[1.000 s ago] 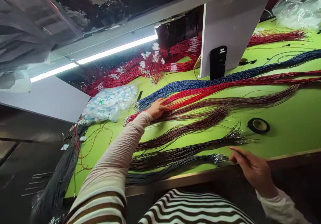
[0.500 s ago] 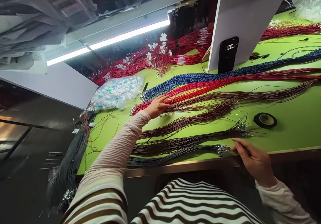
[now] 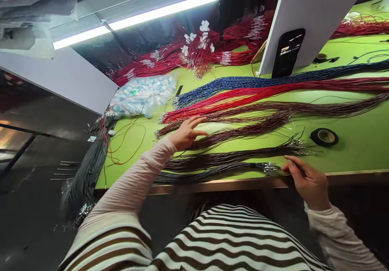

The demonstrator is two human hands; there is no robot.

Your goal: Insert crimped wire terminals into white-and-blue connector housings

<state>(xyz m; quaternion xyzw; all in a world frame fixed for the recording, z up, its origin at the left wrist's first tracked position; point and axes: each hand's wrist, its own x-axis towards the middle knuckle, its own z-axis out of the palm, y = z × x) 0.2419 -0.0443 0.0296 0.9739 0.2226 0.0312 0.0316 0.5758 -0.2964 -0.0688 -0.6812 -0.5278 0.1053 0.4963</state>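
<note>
Under and ahead of both hands, green-topped workbench carries long wire bundles laid side by side. Behind the bench past the left hand, red wire bundles with white tags lie heaped; beyond the right hand stands a white panel with a phone in a black case against it. Hands well apart: left hand open, fingers spread, low over the brown wire bundle, contact unclear; right hand pinched at the bench edge, just beside the metal terminals of the grey-blue wire bundle, and whether it holds something thin cannot be told. Farther past the left hand lie a red bundle and a blue braided bundle. Risk: bundles lie close, so a sleeve or dragged strand could tangle neighbouring sets; terminals at the bench edge could catch on the right cuff; the grey wire bundle hanging off the bench left of the left hand could pull others down by its weight. Only container seen: clear plastic bag past the left hand, full of small white connectors, mouth not visible. Roll of black tape sits ahead of the right hand
</note>
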